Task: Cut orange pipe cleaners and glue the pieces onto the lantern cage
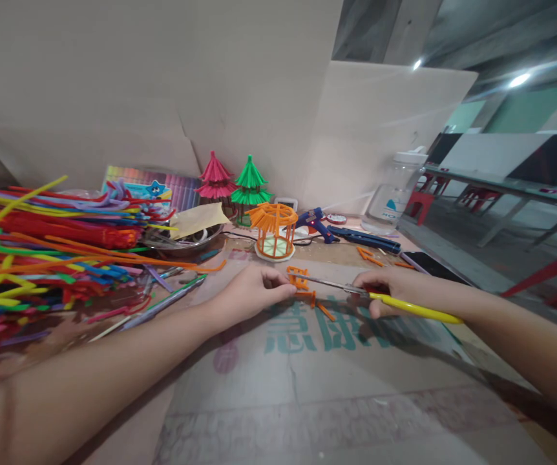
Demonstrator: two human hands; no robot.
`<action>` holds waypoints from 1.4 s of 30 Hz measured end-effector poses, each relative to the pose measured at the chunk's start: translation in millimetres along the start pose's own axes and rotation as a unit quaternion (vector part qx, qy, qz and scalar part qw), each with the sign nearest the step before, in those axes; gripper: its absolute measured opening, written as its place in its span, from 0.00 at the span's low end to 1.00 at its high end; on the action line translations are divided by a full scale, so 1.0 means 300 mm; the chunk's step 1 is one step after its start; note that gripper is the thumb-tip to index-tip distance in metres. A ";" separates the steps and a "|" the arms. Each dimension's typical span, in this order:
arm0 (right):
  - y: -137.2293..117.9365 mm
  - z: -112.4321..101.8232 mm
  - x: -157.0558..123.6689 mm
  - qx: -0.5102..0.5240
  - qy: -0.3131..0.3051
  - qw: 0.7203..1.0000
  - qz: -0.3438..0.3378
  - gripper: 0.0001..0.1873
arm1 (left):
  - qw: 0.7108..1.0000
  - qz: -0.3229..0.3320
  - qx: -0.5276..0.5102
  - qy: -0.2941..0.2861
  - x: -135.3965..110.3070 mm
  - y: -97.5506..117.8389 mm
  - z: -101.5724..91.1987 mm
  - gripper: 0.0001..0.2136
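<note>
In my right hand [380,290] is a pair of yellow-handled long-nose pliers [414,307]. Their thin metal jaws point left and reach over a small orange pipe-cleaner piece [298,276]. My left hand [263,290] pinches at this piece, thumb and index finger close together by the jaw tips. Part of what the fingers hold is hidden. Short orange pipe-cleaner bits [325,312] lie just below on the printed board [259,400]. Behind my hands stands a round orange pipe-cleaner pavilion [276,226] on a pale base, its roof strips covering only the left side.
Bundled coloured pipe cleaners [55,245] fill the left side. A metal bowl [186,239], a pink pavilion [214,177] and a green pavilion [250,184] stand behind. Further right are a blue glue gun [317,223], a phone [433,266] and a clear bottle [392,194].
</note>
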State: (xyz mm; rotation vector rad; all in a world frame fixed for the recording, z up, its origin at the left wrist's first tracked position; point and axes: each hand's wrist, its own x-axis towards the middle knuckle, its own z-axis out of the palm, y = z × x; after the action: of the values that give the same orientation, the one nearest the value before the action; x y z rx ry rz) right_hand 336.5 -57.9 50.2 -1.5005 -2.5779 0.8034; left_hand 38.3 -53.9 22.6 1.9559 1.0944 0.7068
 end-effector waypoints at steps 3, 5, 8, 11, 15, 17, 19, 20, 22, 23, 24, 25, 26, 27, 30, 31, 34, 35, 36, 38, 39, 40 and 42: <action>-0.002 -0.005 0.000 0.019 -0.049 0.999 -0.006 0.21 | 1.000 -0.006 -0.006 -0.002 0.001 0.003 0.000 0.11; -0.005 -0.009 -0.001 0.014 -0.048 0.999 -0.012 0.21 | 1.000 -0.009 -0.006 -0.003 0.002 0.006 0.000 0.11; -0.011 -0.013 -0.004 0.015 -0.043 0.999 -0.011 0.21 | 1.000 -0.007 0.000 -0.003 0.003 0.010 0.000 0.12; -0.016 -0.013 -0.005 0.022 -0.046 0.999 -0.007 0.21 | 1.000 -0.007 0.004 -0.004 0.003 0.009 0.000 0.12; -0.016 -0.012 -0.003 0.030 -0.051 0.998 0.003 0.20 | 1.000 -0.007 0.008 -0.008 0.003 0.006 -0.001 0.12; -0.014 -0.012 -0.001 0.033 -0.050 0.998 0.008 0.19 | 1.000 -0.005 0.013 -0.008 0.003 0.004 -0.001 0.12; -0.013 -0.011 0.001 0.036 -0.049 0.998 0.006 0.18 | 1.000 -0.004 0.020 -0.007 0.004 0.002 -0.001 0.13; -0.012 -0.010 0.002 0.037 -0.050 0.998 0.004 0.18 | 1.000 -0.003 0.021 -0.009 0.004 0.001 -0.001 0.13; -0.010 -0.010 0.003 0.037 -0.048 0.998 0.001 0.17 | 1.000 -0.002 0.016 -0.011 0.004 0.001 -0.001 0.12; -0.010 -0.009 0.004 0.034 -0.046 0.998 0.002 0.17 | 1.000 -0.002 0.014 -0.012 0.004 0.002 -0.001 0.12; -0.010 -0.009 0.004 0.031 -0.043 0.999 0.004 0.17 | 1.000 -0.002 0.012 -0.013 0.003 0.003 -0.002 0.12; -0.010 -0.009 0.004 0.029 -0.040 0.999 0.005 0.17 | 1.000 -0.002 0.013 -0.013 0.002 0.004 -0.002 0.12; -0.011 -0.010 0.003 0.028 -0.040 0.999 0.006 0.17 | 1.000 -0.002 0.015 -0.013 0.002 0.006 -0.002 0.12; -0.013 -0.010 0.003 0.030 -0.043 0.999 0.005 0.18 | 1.000 -0.003 0.018 -0.013 0.002 0.007 -0.002 0.12; -0.015 -0.010 0.002 0.035 -0.051 0.998 0.006 0.18 | 1.000 -0.006 0.022 -0.014 0.002 0.008 -0.002 0.11; -0.014 -0.010 0.002 0.033 -0.050 0.998 0.009 0.18 | 1.000 -0.005 0.021 -0.014 0.002 0.007 -0.002 0.12; -0.010 -0.010 0.002 0.016 -0.041 0.999 0.009 0.19 | 1.000 0.004 0.018 -0.016 0.003 0.000 -0.002 0.12; -0.009 -0.009 0.002 0.011 -0.038 0.999 0.006 0.19 | 1.000 0.007 0.018 -0.017 0.003 -0.002 -0.002 0.12; -0.008 -0.009 0.001 0.009 -0.035 0.999 0.002 0.20 | 1.000 0.008 0.016 -0.018 0.003 -0.003 -0.002 0.12; -0.009 -0.007 -0.001 0.008 -0.030 1.000 -0.002 0.21 | 1.000 0.005 0.015 -0.016 0.003 -0.002 -0.003 0.12; -0.010 -0.004 -0.003 0.009 -0.027 1.000 -0.002 0.22 | 1.000 0.001 0.014 -0.015 0.003 -0.001 -0.003 0.12; -0.011 -0.002 -0.003 0.008 -0.023 1.000 0.000 0.22 | 1.000 -0.002 0.013 -0.014 0.003 0.001 -0.004 0.12; -0.011 0.006 -0.004 0.004 -0.012 1.000 0.003 0.23 | 1.000 -0.003 0.011 -0.012 0.003 0.004 -0.005 0.12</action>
State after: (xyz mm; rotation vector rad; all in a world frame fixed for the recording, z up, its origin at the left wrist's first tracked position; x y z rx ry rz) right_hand 333.8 -60.9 50.4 -1.5050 -2.5857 0.8382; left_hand 38.3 -52.9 24.5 1.9736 1.0980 0.6695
